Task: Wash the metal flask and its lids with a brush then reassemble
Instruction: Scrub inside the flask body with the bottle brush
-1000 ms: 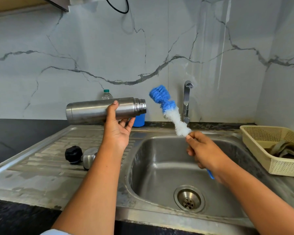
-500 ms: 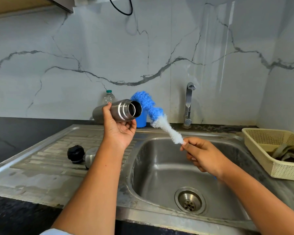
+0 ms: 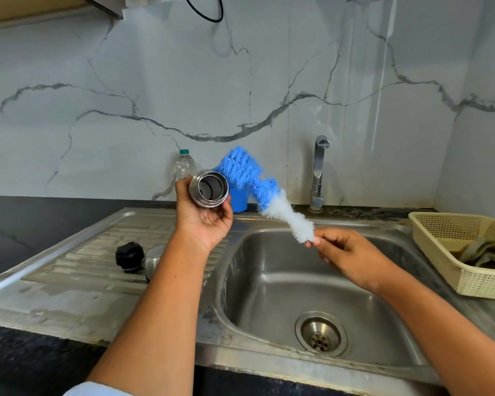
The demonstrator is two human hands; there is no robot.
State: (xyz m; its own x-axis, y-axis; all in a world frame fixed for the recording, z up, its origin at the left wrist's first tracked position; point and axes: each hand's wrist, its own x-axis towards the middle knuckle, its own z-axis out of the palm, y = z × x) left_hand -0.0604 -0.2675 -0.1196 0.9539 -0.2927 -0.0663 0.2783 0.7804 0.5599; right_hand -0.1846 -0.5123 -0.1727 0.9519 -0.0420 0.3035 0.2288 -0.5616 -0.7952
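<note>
My left hand (image 3: 203,221) grips flask (image 3: 209,189), mouth facing me. Right hand (image 3: 346,254) pinches brush (image 3: 262,190); bristle tip just right of the mouth.

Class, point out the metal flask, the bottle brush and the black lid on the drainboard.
metal flask (image 3: 209,187): head view, inside its open mouth.
bottle brush (image 3: 265,192): head view, blue bristles near the white ones.
black lid (image 3: 129,257): head view, middle of its top.
</note>
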